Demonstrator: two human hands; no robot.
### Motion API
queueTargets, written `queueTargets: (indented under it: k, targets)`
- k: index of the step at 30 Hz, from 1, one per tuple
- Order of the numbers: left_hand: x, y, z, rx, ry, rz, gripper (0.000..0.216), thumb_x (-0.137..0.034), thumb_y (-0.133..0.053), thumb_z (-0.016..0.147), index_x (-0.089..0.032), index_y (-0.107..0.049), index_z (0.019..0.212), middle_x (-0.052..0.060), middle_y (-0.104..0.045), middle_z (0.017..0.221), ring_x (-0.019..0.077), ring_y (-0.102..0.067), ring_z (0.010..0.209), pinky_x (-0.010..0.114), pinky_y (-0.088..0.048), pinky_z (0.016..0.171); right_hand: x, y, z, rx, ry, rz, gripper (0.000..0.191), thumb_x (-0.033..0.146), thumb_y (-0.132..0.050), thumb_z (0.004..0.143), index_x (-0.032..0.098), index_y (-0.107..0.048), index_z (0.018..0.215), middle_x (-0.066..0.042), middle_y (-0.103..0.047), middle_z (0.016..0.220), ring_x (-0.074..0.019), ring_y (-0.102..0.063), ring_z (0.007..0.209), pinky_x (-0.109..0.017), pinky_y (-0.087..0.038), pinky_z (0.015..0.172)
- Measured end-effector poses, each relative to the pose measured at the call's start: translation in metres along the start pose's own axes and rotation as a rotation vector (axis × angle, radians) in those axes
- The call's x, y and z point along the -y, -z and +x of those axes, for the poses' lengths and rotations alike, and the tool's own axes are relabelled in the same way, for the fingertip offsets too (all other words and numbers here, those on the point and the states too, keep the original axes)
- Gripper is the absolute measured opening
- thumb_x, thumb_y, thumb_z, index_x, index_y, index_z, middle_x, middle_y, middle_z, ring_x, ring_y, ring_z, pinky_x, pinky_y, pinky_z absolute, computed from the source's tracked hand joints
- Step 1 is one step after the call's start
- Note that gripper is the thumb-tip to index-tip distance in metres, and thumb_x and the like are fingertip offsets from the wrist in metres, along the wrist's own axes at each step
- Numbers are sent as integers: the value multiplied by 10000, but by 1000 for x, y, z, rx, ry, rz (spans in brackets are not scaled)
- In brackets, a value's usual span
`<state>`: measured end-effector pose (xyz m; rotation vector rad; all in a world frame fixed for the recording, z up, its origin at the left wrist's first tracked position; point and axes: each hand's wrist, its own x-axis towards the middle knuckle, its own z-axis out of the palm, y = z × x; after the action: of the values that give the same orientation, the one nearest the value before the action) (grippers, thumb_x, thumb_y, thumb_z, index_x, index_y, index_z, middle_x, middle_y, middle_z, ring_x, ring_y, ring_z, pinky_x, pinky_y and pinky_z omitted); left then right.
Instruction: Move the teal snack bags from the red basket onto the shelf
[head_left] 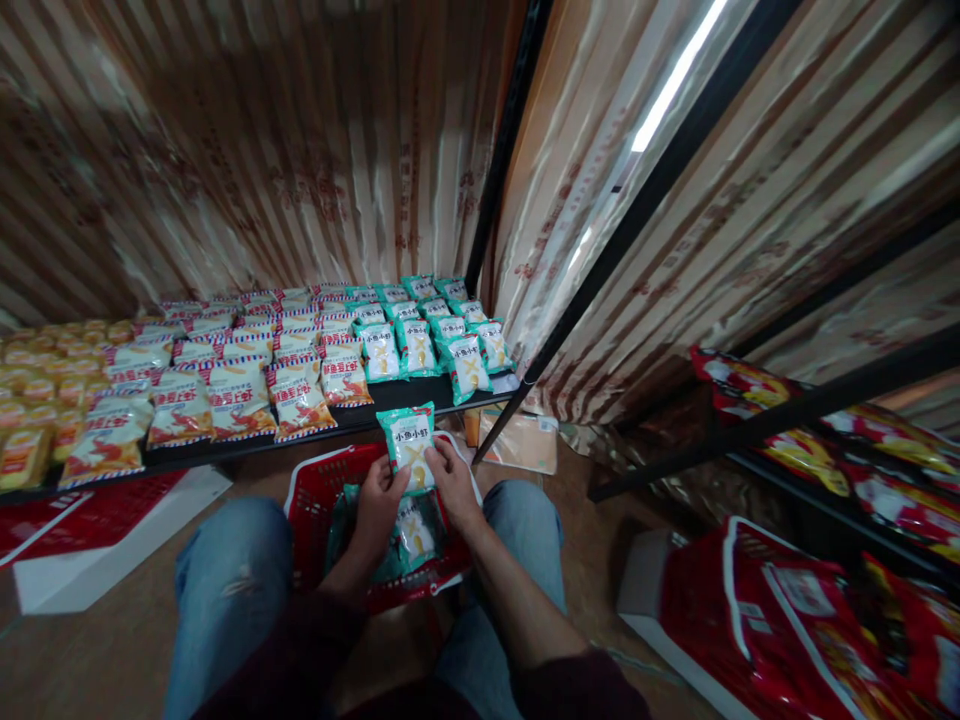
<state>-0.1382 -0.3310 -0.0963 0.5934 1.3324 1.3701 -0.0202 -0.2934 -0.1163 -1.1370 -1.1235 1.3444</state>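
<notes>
Both my hands hold one teal snack bag [407,440] upright over a red shopping basket [315,495] between my knees. My left hand [379,503] grips its lower left edge with closed fingers. My right hand [452,480] pinches its lower right edge. More teal bags [411,537] lie inside the basket beneath my hands. Just ahead is a low black shelf [390,397] with rows of matching teal bags [420,340] standing at its right end.
Red-and-white shrimp snack bags [240,395] and yellow bags [45,400] fill the shelf's left part. A red-and-white carton [82,545] lies on the floor left. A second shelf of red bags [825,440] and a red carton [765,620] stand right. A black post [570,330] leans across.
</notes>
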Motion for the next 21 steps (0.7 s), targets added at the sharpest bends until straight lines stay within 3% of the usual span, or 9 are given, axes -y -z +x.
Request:
queueTargets:
  k: [8, 12, 17, 21]
  targets:
    - [-12, -9, 11, -47, -88, -26, 420, -279, -669, 743, -154, -531, 1119, 128, -673, 1093, 220, -649, 1013, 356, -495, 912, 13, 0, -4, 7, 91, -83, 417, 427, -607, 799, 221, -606, 1161, -44, -648, 1164, -206, -603, 1071, -324, -474, 936]
    - [-12, -13, 13, -63, -112, -26, 438, -293, -680, 731, -168, -525, 1121, 121, -671, 1097, 221, -641, 1035, 356, -492, 921, 14, 0, -4, -36, 67, -74, 411, 472, -606, 792, 199, -637, 1097, -42, -675, 1099, -209, -622, 1013, -305, -499, 879]
    - [-10, -16, 11, 12, -100, -2, 487, -315, -708, 701, -167, -532, 1130, 125, -672, 1081, 229, -652, 1004, 373, -497, 914, 8, 2, 0, -97, 18, 8, 443, 507, -616, 777, 181, -642, 1075, -50, -700, 1009, -202, -645, 896, -292, -524, 764]
    - [-9, -17, 11, -12, -92, 10, 523, -297, -729, 677, -164, -521, 1137, 137, -655, 1117, 231, -643, 1028, 375, -489, 929, 4, 4, 2, -115, 33, 22, 419, 491, -652, 753, 195, -658, 1049, -40, -694, 1023, -205, -642, 927, -300, -518, 807]
